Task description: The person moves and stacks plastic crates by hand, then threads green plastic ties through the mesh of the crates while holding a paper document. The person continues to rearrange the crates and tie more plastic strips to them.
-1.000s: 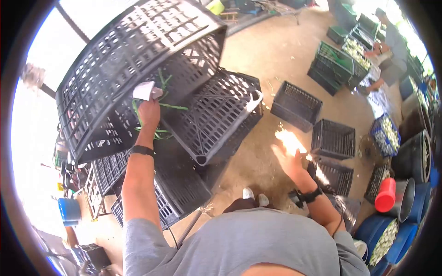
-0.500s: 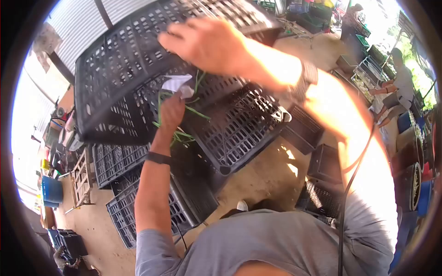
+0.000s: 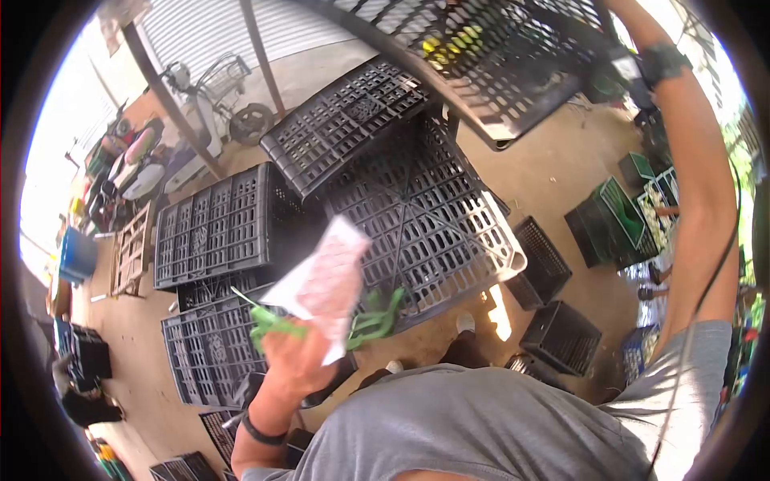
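Observation:
My left hand (image 3: 290, 361) is closed around a crumpled white and pink sheet of paper (image 3: 333, 276) and some green stalks (image 3: 377, 317); motion blurs them. Below this bundle lies a large black slatted crate (image 3: 417, 228) with a worn, pale corner. At the upper right, my right hand (image 3: 630, 14) is at the side of another black plastic crate (image 3: 513, 104), tilted and raised in the air. The frame's top edge cuts off this hand, and its fingers are hidden. Yellow-green pieces (image 3: 453, 46) show through the raised crate's slats.
More black crates (image 3: 212, 228) are stacked at the left, one leaning (image 3: 353, 120) behind. Smaller crates (image 3: 561, 337) stand on the floor at right. A parked motorbike (image 3: 212, 104), a wooden frame (image 3: 132, 252) and a blue tub (image 3: 79, 250) are farther off. People's arms show at far right.
The near black crate has moved up and right with my right hand, uncovering the stack. My left hand has come down and closer with the paper and stalks.

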Demonstrator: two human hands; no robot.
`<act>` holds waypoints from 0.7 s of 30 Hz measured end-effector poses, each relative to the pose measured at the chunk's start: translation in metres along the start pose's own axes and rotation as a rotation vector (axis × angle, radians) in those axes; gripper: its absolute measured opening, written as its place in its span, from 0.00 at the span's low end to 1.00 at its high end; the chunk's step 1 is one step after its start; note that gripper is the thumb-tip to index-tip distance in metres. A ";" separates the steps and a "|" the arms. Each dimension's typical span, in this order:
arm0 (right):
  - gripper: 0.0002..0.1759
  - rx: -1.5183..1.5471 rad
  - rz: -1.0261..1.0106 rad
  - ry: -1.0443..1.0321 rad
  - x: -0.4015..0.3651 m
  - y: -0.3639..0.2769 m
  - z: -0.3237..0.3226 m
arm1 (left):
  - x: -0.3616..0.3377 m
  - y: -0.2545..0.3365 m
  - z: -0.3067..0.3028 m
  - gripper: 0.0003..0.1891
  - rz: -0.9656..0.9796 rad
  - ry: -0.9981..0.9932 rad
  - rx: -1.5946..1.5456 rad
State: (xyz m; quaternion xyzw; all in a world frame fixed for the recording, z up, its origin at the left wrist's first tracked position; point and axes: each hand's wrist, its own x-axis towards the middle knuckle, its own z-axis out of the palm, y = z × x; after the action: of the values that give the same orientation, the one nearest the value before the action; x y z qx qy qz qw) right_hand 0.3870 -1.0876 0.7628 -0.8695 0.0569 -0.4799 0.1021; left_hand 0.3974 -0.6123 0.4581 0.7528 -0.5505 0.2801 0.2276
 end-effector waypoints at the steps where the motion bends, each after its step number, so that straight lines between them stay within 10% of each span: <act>1: 0.18 0.075 0.155 0.034 0.007 0.045 -0.013 | -0.013 -0.001 0.001 0.12 -0.140 0.009 -0.006; 3: 0.20 0.240 0.172 0.109 0.007 0.109 -0.032 | -0.027 0.002 0.007 0.09 -0.449 0.018 -0.045; 4: 0.13 -0.176 0.319 -0.059 0.032 0.218 -0.061 | -0.028 0.005 0.012 0.08 -0.615 0.021 -0.075; 11: 0.21 0.004 0.865 -0.509 -0.070 0.360 -0.071 | 0.040 0.031 0.092 0.08 -1.267 0.457 -0.579; 12: 0.24 -0.076 0.654 -0.281 -0.092 0.414 -0.054 | 0.052 0.038 0.096 0.07 -1.305 0.517 -0.588; 15: 0.21 -0.648 0.274 -0.565 -0.142 0.539 -0.003 | 0.061 0.053 0.105 0.07 -1.374 0.596 -0.521; 19: 0.17 -0.760 0.394 -0.915 -0.226 0.589 0.074 | 0.042 0.066 0.113 0.06 -1.533 0.732 -0.367; 21: 0.17 -0.674 0.402 -0.752 -0.269 0.616 0.102 | 0.014 0.071 0.113 0.06 -1.536 0.709 -0.227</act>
State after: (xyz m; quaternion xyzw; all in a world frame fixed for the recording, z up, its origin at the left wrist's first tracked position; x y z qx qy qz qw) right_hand 0.3296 -1.6210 0.3456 -0.9378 0.3325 -0.0616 -0.0791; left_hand 0.3518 -0.7159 0.3862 0.7579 0.1915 0.2103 0.5872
